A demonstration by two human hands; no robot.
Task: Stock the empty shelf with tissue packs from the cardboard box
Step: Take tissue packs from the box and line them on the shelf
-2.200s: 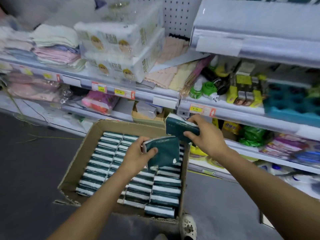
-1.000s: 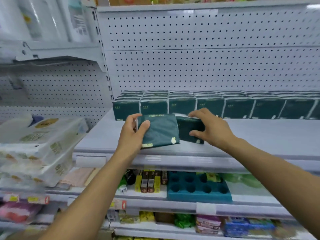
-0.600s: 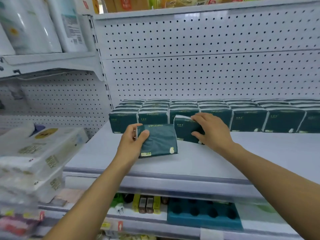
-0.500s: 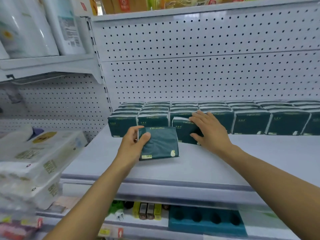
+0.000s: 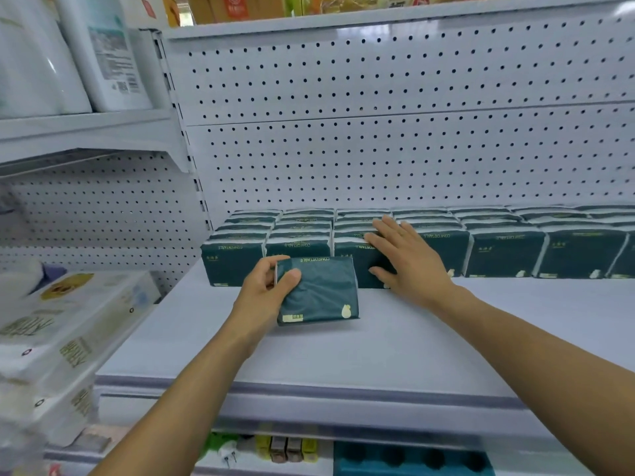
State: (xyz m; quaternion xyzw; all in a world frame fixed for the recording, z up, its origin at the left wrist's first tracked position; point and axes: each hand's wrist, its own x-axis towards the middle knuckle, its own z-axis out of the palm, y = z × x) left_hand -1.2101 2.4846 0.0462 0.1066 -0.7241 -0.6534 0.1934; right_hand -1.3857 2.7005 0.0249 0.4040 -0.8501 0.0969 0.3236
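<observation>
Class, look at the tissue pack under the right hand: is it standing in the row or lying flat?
Standing. The pack sits upright in the front row, its face forward, with the right hand flat against it.

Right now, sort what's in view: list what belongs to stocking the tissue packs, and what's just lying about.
Part of the job:
- tissue pack gripped by the left hand
- right hand flat on a placed pack
- row of stocked packs
- shelf

Just lying about:
- clear-wrapped white bundles, left
- blue tray below
- white bags upper left
</observation>
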